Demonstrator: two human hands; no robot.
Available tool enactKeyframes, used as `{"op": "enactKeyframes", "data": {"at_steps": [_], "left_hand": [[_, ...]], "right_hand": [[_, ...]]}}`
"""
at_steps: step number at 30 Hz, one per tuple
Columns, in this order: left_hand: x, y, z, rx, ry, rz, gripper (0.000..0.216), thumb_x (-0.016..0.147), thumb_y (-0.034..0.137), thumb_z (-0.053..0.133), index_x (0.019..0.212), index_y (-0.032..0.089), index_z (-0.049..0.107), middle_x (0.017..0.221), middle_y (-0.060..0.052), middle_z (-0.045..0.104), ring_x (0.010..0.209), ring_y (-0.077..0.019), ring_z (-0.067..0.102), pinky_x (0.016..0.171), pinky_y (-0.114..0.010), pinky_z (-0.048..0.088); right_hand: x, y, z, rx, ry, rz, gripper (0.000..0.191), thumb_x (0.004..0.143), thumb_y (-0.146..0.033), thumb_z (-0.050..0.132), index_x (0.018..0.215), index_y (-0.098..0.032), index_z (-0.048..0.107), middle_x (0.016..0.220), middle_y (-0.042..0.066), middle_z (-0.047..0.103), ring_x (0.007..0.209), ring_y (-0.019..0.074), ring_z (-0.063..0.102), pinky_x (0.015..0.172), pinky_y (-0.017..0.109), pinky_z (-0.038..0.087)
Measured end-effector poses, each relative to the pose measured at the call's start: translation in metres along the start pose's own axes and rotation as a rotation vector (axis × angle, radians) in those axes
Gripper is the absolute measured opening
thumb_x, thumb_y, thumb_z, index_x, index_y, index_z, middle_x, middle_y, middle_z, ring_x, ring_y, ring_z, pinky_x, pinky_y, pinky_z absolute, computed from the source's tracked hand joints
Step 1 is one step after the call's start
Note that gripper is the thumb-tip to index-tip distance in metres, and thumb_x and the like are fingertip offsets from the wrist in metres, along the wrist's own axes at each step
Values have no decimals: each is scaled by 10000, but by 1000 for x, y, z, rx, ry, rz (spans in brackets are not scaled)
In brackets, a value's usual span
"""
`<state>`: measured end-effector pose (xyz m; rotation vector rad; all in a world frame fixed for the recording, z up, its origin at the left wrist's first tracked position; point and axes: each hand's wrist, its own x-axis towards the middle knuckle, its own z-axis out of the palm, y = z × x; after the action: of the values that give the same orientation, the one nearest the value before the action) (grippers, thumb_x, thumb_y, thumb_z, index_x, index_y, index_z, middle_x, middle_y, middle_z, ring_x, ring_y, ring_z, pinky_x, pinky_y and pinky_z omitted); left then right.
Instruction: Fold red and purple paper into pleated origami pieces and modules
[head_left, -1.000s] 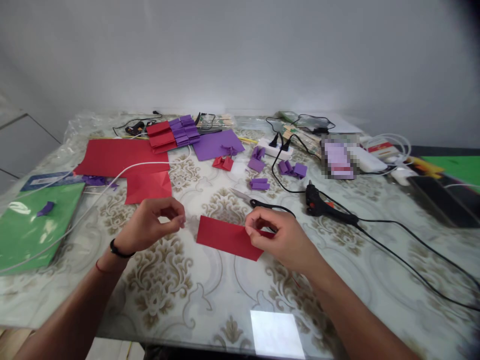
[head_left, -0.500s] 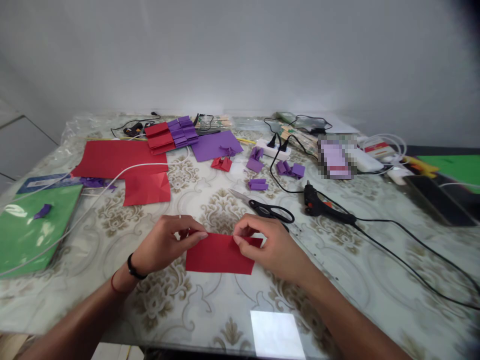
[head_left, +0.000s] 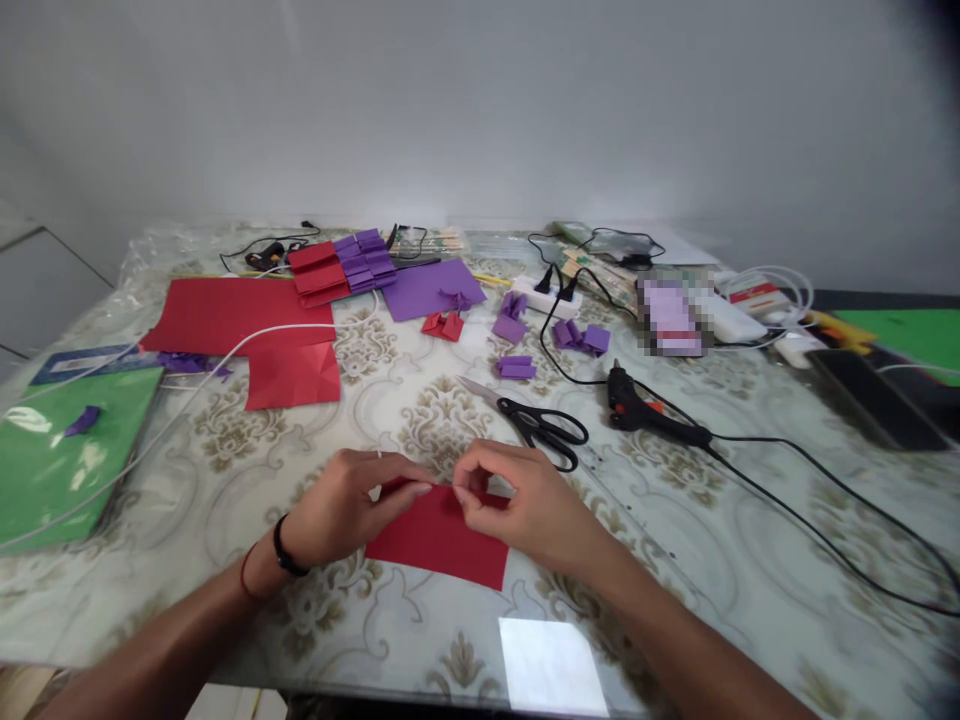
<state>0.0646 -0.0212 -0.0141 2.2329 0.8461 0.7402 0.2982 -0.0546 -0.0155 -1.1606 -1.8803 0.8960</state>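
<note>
A rectangular red sheet of paper (head_left: 442, 545) is held in front of me, tilted a little, its near edge toward me. My left hand (head_left: 349, 505) pinches its far edge near the middle, thumb on top. Close beside it, my right hand (head_left: 506, 500) pinches the same edge with thumb and forefinger. The fingers hide much of that far edge. Just beyond my right hand lie black-handled scissors (head_left: 544, 425), blades pointing away to the left.
A black hot glue gun (head_left: 652, 415) lies to the right, its cord trailing. Folded purple paper pieces (head_left: 516, 367) and a red one (head_left: 442, 326) sit beyond the scissors. Red sheets (head_left: 225, 315) and a green pack (head_left: 67, 460) are at left, crossed by a white cable (head_left: 195, 385).
Both hands have moved slightly nearer to me with the red paper, which has tilted. The hands have come closer together along its far edge.
</note>
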Motion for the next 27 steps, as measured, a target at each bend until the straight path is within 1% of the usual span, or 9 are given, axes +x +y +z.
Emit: {"op": "enactKeyframes", "data": {"at_steps": [5,9,13,15,18,20,22,24,27], "left_hand": [[4,-3,-19,-29,31,-55,139,983,240,674,957,207,806,851,-5,825,685,-125,727,598,-178,510],[6,-13,-37,-69,101,-133,167,961,305,703,921,200,826,854,-31,826,723,-156,738,634,-204,535],[6,-24,-41,-97,235,-245,208,922,364,731,872,183,819,772,-36,788,634,-136,650,538,-195,465],[6,-27,-38,-131,274,-309,230,909,387,732,864,176,813,692,-20,742,577,-119,583,488,-188,408],[8,-28,-33,-200,281,-355,257,907,401,718,868,164,810,707,-26,735,612,-133,592,516,-197,433],[10,-28,-32,-242,284,-379,278,903,419,719,883,157,810,769,-41,760,674,-157,630,569,-216,478],[12,-29,-31,-286,283,-412,312,900,452,726,917,152,810,827,-53,778,726,-175,656,617,-234,507],[12,-32,-30,-322,271,-437,357,905,493,721,945,150,810,865,-60,787,753,-185,670,642,-244,522],[10,-38,-30,-354,234,-449,399,909,540,714,958,156,812,876,-59,793,760,-190,680,639,-244,532]], "right_hand": [[2,1,-11,-4,32,11,140,779,-88,599,760,-225,625,740,-20,646,678,139,580,644,255,480],[3,9,-29,-19,85,30,121,779,-105,601,752,-220,630,725,-20,661,661,141,587,647,262,487],[3,20,-40,-32,157,54,122,791,-100,604,778,-218,628,716,-24,653,651,143,608,622,255,488],[3,21,-40,-37,196,45,97,839,-133,620,862,-222,651,798,-1,678,715,163,638,676,278,519],[2,17,-33,-94,211,-62,178,900,-198,657,1070,-245,679,1080,68,697,991,231,675,907,386,553],[2,13,-28,-171,157,-156,296,914,-260,719,1206,-275,675,1272,104,650,1204,284,626,1057,478,508],[1,10,-22,-261,72,-248,436,876,-345,812,1285,-294,672,1405,127,596,1344,334,543,1139,554,445],[1,10,-17,-339,16,-340,490,841,-368,859,1293,-289,688,1451,139,587,1374,358,511,1146,590,427],[2,11,-13,-378,26,-445,259,934,-245,758,1190,-272,726,1279,107,710,1213,302,625,1074,563,472]]}}
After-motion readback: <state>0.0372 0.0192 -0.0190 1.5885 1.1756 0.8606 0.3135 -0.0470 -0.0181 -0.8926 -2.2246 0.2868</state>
